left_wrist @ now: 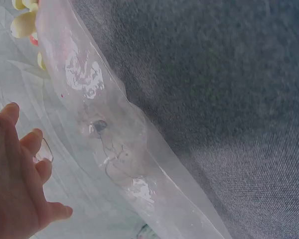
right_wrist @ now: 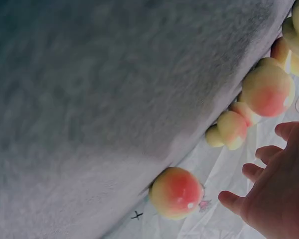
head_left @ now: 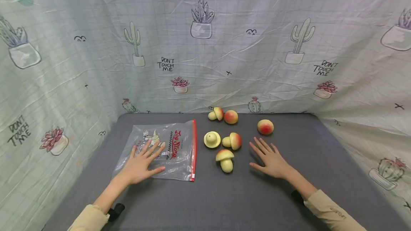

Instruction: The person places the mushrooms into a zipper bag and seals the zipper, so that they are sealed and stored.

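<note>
My left hand [head_left: 138,167], fingers spread, is over a clear zip bag [head_left: 178,172] with a red slider edge and Toy Story print. In the left wrist view the bag [left_wrist: 122,149] lies flat on the cloth beyond the fingers. My right hand [head_left: 273,163] is spread too, holding nothing. Nearest to it are a mushroom-shaped piece [head_left: 235,141] with a red and yellow cap and, farther back, a round red-yellow cap [head_left: 265,127]. Between the hands lie a mushroom on its side [head_left: 226,165] and one with its stem up [head_left: 212,139].
At the back of the grey table [head_left: 205,206] sit another mushroom [head_left: 216,113] and a red-yellow cap [head_left: 231,117] beside it. A curtain [head_left: 224,70] printed with potted cacti hangs behind the table and along both sides.
</note>
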Available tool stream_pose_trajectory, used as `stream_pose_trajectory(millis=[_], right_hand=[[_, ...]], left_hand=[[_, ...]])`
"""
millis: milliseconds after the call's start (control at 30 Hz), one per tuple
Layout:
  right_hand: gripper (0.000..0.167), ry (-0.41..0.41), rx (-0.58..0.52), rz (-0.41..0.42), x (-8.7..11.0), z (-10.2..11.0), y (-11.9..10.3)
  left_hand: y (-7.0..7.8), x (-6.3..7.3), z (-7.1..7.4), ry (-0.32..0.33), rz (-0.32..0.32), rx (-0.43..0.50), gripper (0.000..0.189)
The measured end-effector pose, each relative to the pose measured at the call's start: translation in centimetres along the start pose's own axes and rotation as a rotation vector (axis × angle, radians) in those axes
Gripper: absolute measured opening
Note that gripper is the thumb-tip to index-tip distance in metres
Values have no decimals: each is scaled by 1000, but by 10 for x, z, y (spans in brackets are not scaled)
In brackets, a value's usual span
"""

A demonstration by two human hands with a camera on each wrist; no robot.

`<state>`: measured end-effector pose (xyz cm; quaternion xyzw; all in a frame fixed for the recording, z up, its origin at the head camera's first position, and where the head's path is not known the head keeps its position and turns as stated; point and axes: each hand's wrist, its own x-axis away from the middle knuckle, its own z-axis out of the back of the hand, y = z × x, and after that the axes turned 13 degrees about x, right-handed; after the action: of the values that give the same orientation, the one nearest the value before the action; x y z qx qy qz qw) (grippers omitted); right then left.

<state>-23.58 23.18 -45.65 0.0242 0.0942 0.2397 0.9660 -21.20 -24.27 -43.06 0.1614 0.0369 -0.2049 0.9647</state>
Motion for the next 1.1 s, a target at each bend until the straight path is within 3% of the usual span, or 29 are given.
stream_pose_trajectory(millis=[467,733,1100], right_hand=[[74,56,-33,41,0,2,-17],[72,77,-51,74,-4,5,-29],[66,132,-63,135,-8,3,-45]], left_hand=[[10,5,-4,9,-5,2,75],[17,9,-6,39,-47,30,72],[23,8,-16,4,-65,47,67]])
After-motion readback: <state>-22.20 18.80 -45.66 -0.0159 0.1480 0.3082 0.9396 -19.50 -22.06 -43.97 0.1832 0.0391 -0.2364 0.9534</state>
